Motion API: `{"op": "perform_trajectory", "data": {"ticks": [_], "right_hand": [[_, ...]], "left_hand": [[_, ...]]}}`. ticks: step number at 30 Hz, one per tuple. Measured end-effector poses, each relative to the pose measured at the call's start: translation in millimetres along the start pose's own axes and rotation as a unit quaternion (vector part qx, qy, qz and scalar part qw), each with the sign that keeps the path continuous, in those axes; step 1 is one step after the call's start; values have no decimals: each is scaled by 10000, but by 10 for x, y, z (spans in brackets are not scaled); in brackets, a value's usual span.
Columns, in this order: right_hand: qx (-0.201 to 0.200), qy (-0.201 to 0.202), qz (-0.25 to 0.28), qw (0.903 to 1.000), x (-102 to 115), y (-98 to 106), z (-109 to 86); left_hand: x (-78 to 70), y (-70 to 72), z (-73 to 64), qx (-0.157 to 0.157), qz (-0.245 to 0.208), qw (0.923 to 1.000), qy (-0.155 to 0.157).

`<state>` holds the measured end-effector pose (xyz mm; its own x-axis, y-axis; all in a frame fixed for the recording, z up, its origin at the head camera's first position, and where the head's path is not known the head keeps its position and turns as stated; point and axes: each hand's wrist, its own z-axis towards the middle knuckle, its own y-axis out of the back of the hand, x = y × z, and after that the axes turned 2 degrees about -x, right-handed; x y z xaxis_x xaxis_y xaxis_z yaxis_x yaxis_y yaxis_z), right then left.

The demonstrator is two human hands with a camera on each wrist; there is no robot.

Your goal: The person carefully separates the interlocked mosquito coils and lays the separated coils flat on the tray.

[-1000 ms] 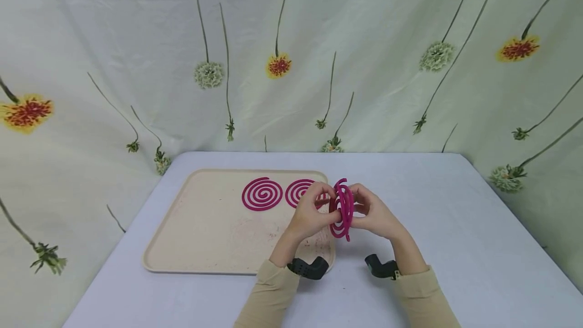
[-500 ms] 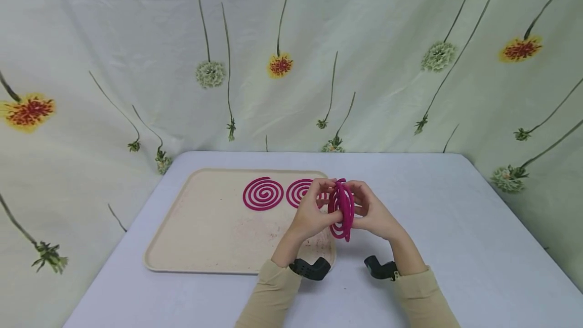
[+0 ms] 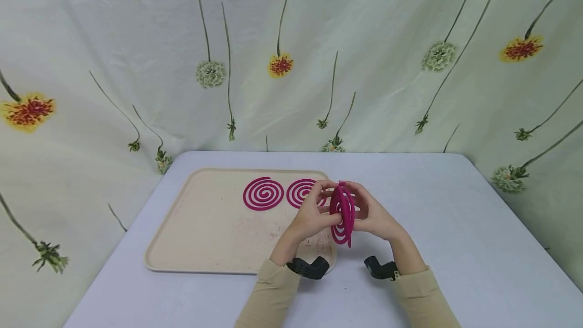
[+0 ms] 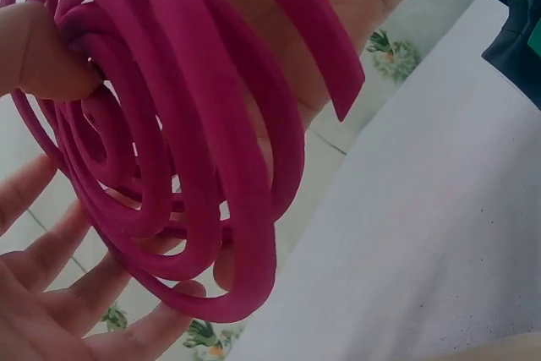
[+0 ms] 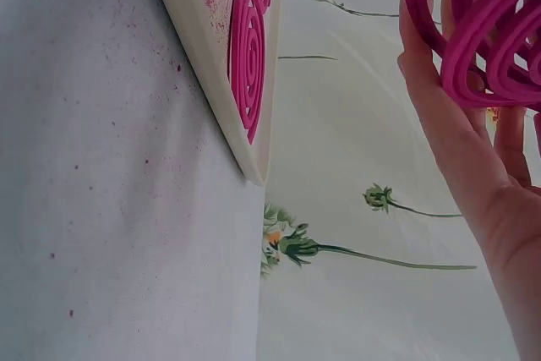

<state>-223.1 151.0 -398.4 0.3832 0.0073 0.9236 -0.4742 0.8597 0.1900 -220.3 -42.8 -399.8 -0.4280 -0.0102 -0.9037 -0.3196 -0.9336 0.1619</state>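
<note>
In the head view, both hands hold a magenta mosquito coil (image 3: 341, 214) upright on edge, raised over the tray's right side. It seems to be a pair of interlaced coils with offset layers. My left hand (image 3: 311, 216) grips it from the left, thumb pressed near the middle of the spiral, as the left wrist view (image 4: 42, 52) shows. From the right, my right hand (image 3: 373, 216) holds the far side with bent fingers. A loose coil end (image 4: 342, 90) sticks out in the left wrist view. Two flat coils lie on the tray: one (image 3: 263, 194) in full view, another (image 3: 298, 191) partly behind my left hand.
The beige tray (image 3: 200, 232) has a raised rim and reddish crumbs near its right end. It rests on a white table (image 3: 432, 206). A flower-printed curtain (image 3: 364, 39) hangs behind. Dark trackers (image 3: 311, 268) sit on both wrists.
The held coils have dropped slightly, and their layers look closer together, with the loose top end now less spread out. My fingers have shifted a little along them. The tray's coils stay put.
</note>
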Motion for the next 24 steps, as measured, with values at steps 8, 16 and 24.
{"op": "perform_trajectory", "data": {"ticks": [8, 16, 24], "right_hand": [[172, 90, 41, 9998, 4, 39, -22], [228, 178, 277, 9992, 1, 27, -24], [59, 103, 210, 9997, 33, 9, -23]], "left_hand": [[-196, 79, -23, 447, -361, 9983, 106], [-369, 73, -63, 487, -694, 9963, -145], [-411, 51, -55, 176, -414, 9987, -234]]}}
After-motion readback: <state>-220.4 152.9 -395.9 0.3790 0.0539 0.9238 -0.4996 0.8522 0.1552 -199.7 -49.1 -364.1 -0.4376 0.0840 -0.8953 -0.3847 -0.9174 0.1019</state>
